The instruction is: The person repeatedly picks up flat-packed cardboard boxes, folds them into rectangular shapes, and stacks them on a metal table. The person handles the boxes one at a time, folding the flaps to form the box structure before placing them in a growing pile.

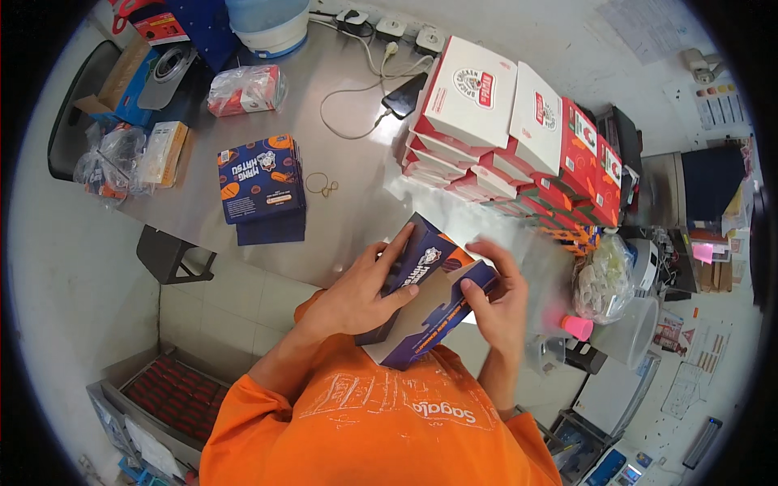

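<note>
Close to my chest, over the table's near edge, both hands hold a partly folded carton [432, 318], dark blue and orange outside and pale inside. My left hand [365, 285] grips its left wall, fingers along the outside and thumb over the opening. At its right end, my right hand [501, 298] pinches the raised blue flap between thumb and fingers. Further left on the table lies a stack of flat blue and orange cartons [259, 180]. Loose rubber bands [322, 186] rest just right of that stack.
Stacked red and white food boxes [470, 93] rise at the back right of the steel table [340, 134]. A phone [405, 95] on a charging cable lies beside them. Plastic-wrapped packs [245, 89] sit at the back left. A pink cup [576, 327] stands at the right.
</note>
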### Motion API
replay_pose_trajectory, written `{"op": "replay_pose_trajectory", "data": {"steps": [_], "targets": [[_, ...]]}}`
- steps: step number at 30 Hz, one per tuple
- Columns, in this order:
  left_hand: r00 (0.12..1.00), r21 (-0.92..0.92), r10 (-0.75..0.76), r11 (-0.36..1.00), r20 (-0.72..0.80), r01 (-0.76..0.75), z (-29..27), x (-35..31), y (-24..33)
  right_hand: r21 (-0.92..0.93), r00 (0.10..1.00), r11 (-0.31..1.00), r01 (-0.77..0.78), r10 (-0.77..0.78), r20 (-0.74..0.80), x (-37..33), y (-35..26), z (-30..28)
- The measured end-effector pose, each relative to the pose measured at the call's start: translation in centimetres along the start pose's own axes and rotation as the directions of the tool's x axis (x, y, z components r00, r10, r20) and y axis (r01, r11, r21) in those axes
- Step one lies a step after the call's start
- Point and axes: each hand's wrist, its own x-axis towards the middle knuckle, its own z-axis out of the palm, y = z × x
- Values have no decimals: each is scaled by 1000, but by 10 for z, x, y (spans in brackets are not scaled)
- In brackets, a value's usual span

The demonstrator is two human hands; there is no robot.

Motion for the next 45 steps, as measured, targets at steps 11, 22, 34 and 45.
{"op": "replay_pose_trajectory", "data": {"steps": [11, 22, 34, 45], "targets": [[987, 198, 136, 973, -87, -117, 7, -13, 39, -675, 879, 668, 315, 64, 473, 34, -80, -43], [977, 133, 172, 979, -123, -156, 2, -22, 45, -862, 861, 356, 361, 227, 455, 27, -102, -23], [984, 236, 146, 964, -98, -120, -2, -21, 58, -813, 960, 538, 222, 25, 278, 13, -97, -38], [962, 435, 271, 863, 31, -257, 7, -20, 66, -791, 984, 590, 161, -32, 176, -1, -101, -26]]}}
